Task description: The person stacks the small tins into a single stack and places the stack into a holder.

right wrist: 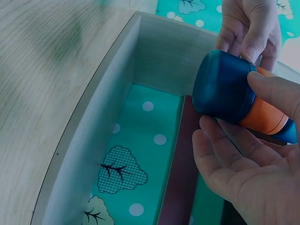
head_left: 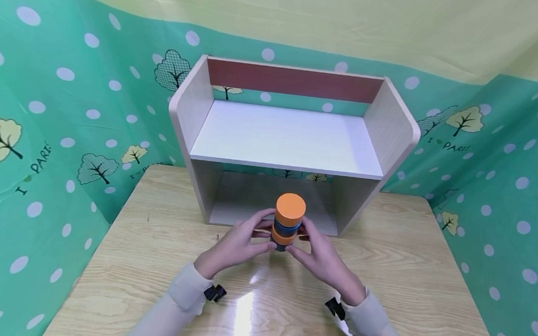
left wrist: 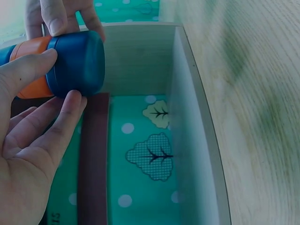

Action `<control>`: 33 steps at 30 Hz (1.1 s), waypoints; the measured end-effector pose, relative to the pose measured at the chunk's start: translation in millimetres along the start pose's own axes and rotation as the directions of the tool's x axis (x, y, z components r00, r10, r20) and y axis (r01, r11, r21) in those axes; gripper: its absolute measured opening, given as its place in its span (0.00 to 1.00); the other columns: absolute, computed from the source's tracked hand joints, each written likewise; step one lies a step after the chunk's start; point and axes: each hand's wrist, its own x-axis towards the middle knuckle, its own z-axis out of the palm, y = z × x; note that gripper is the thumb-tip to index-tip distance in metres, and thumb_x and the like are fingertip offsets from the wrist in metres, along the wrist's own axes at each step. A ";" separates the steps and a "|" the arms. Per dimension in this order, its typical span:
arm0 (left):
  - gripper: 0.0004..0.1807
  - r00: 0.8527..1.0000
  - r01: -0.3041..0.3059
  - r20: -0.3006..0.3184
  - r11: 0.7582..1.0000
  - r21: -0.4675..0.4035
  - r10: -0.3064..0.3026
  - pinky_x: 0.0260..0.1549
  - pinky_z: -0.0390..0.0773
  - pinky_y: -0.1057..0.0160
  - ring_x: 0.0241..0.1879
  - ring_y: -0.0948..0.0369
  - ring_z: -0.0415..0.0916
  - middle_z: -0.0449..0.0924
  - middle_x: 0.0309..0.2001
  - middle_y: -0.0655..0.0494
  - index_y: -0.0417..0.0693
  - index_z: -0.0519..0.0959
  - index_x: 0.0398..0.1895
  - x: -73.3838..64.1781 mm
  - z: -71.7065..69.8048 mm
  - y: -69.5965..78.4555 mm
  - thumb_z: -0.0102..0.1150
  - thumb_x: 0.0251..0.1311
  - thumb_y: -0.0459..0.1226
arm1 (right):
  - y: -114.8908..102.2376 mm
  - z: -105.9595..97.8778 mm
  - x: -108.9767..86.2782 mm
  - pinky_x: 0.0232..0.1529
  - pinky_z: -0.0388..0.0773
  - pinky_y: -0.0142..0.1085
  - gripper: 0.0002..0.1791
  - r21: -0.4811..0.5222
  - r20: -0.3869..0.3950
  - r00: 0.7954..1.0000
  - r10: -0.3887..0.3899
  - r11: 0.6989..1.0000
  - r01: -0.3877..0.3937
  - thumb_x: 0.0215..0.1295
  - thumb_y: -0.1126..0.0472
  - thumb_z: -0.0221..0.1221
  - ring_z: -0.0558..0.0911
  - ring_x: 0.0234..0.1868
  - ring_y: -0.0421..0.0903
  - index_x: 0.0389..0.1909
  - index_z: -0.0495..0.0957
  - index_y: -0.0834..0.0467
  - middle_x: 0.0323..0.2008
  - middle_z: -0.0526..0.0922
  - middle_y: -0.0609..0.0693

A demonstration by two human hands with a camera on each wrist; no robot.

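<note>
Both hands hold an upright cylindrical container [head_left: 289,210] with an orange top and alternating blue and orange bands, in front of the shelf. My left hand [head_left: 245,238] grips its left side, thumb at the near side and fingers round the far side. On the opposite side my right hand [head_left: 323,256] grips it the same way. The dark blue lower end [left wrist: 77,63] shows in the left wrist view and appears to be off the table. In the right wrist view, the right thumb presses near the seam between that blue end [right wrist: 222,84] and an orange band [right wrist: 262,115].
A pale two-level shelf unit [head_left: 289,138] with a dark red back strip [head_left: 297,81] stands at the back of the wooden table [head_left: 152,263]. Green dotted cloth [head_left: 69,104] hangs behind and on both sides. Each sleeve has a black clip-like device [head_left: 215,293] at the wrist.
</note>
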 end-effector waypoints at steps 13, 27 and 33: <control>0.42 0.999 -0.034 -0.006 0.999 -0.016 0.034 0.53 0.81 0.54 0.55 0.59 0.80 0.77 0.62 0.49 0.54 0.58 0.76 2.4 -8.1 7.6 0.69 0.62 0.39 | -8.3 -6.2 2.4 0.53 0.81 0.48 0.41 -0.007 -0.020 0.999 -0.039 0.999 0.039 0.62 0.64 0.70 0.80 0.55 0.49 0.73 0.59 0.58 0.59 0.78 0.53; 0.43 0.998 -0.063 -0.009 0.998 -0.003 0.063 0.52 0.81 0.53 0.53 0.61 0.80 0.78 0.62 0.50 0.54 0.58 0.76 6.8 -15.8 14.1 0.70 0.61 0.40 | -12.4 -13.2 7.1 0.53 0.81 0.48 0.42 -0.012 -0.030 0.997 -0.067 0.998 0.066 0.62 0.63 0.70 0.80 0.56 0.47 0.73 0.58 0.55 0.59 0.78 0.52; 0.43 0.996 -0.083 -0.013 0.997 -0.005 0.083 0.52 0.81 0.57 0.54 0.62 0.80 0.78 0.62 0.51 0.56 0.58 0.76 9.0 -19.3 14.5 0.70 0.61 0.41 | -14.7 -16.1 10.1 0.53 0.81 0.46 0.43 -0.009 -0.038 0.996 -0.083 0.997 0.083 0.61 0.65 0.70 0.80 0.56 0.47 0.74 0.58 0.56 0.59 0.78 0.52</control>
